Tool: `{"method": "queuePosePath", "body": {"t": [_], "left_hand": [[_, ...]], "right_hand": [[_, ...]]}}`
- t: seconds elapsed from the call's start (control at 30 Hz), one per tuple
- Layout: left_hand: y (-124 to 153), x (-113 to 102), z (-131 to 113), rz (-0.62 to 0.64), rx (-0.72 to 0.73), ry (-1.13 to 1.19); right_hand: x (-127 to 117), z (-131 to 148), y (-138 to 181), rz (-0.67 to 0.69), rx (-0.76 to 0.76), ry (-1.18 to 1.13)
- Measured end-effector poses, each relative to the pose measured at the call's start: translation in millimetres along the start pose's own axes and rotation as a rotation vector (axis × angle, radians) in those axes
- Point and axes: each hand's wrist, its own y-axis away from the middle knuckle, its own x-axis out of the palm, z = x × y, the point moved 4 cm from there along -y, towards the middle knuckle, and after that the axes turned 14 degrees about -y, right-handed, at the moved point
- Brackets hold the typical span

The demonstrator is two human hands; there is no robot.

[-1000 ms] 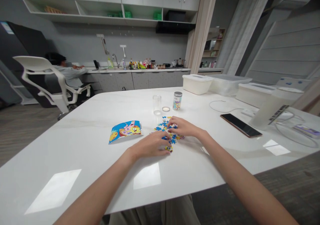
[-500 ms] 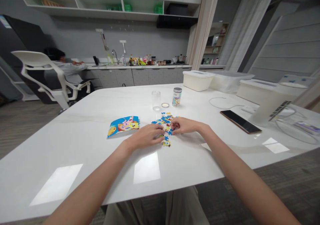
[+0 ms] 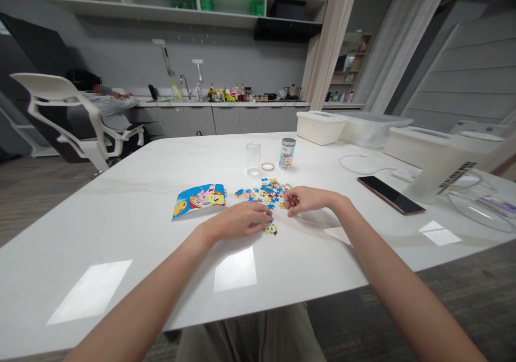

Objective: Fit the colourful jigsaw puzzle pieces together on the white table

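A small heap of blue and yellow jigsaw pieces (image 3: 264,191) lies in the middle of the white table (image 3: 121,217). My left hand (image 3: 241,219) rests palm down at the heap's near edge, fingers curled onto a few joined pieces (image 3: 270,229). My right hand (image 3: 308,200) sits at the heap's right side with its fingers pinched together; what they hold is too small to make out. A cartoon picture card (image 3: 199,199) lies left of the heap.
Behind the pieces stand a clear open tube (image 3: 253,159), its lid (image 3: 267,166) and a printed tin (image 3: 286,153). A phone (image 3: 390,194), cable and white plastic boxes (image 3: 320,126) fill the right side. Another person sits by a white chair (image 3: 68,120) at the far left.
Both hands have drawn back toward me and off the heap, leaving more pieces uncovered. The left hand pulled a few joined pieces nearer; the right hand's fingers curled into a pinch.
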Motion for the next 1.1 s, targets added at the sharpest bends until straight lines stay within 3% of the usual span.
{"method": "queuePosePath", "body": {"t": [0.13, 0.27, 0.37, 0.57, 0.83, 0.97, 1.1], "left_hand": [[1, 4, 12, -0.041, -0.152, -0.119], [4, 4, 19, -0.005, -0.273, -0.233], [5, 1, 21, -0.001, -0.295, -0.254], [13, -7, 36, 0.059, -0.344, -0.314], [18, -10, 41, 0.150, -0.319, -0.266], [20, -19, 40, 0.163, -0.294, -0.171], [22, -13, 46, 0.174, -0.320, -0.099]], "right_hand": [[5, 1, -9, -0.082, -0.017, -0.017], [6, 7, -18, -0.220, -0.159, 0.097], [2, 8, -14, -0.229, -0.172, 0.111], [-2, -2, -2, -0.044, -0.014, 0.025], [5, 14, -17, -0.249, -0.211, 0.161], [-9, 3, -4, -0.238, -0.106, 0.135], [-12, -11, 4, -0.095, 0.036, 0.090]]}}
